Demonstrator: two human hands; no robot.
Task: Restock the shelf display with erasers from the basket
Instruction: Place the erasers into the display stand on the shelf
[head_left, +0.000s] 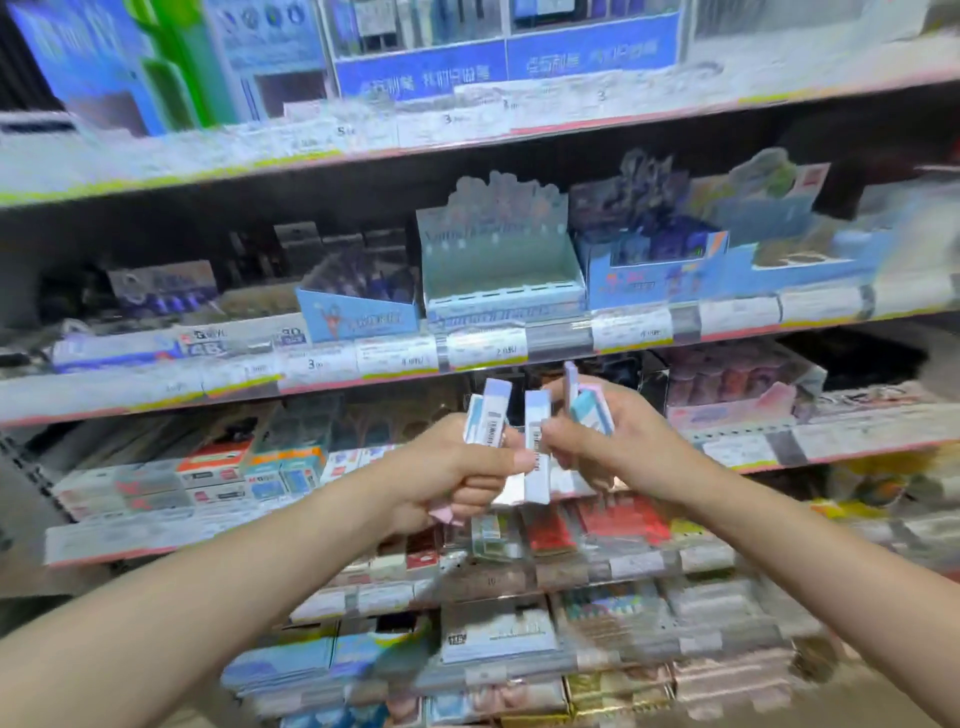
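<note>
Both hands are raised together in front of the shelving, each grip full of erasers (493, 421), so neither has a free finger. Above them the pale green display box (501, 270) stands with its tray open toward the aisle, hemmed by a blue box (358, 309) on its left and another blue box (654, 270) on its right. The shelf edge (363, 358) with price labels crosses between the hands and that tray

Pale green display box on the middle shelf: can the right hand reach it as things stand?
Probably yes. The display box looks empty with an open front, nothing between it and the right hand; but that hand's grip is full of erasers.
</note>
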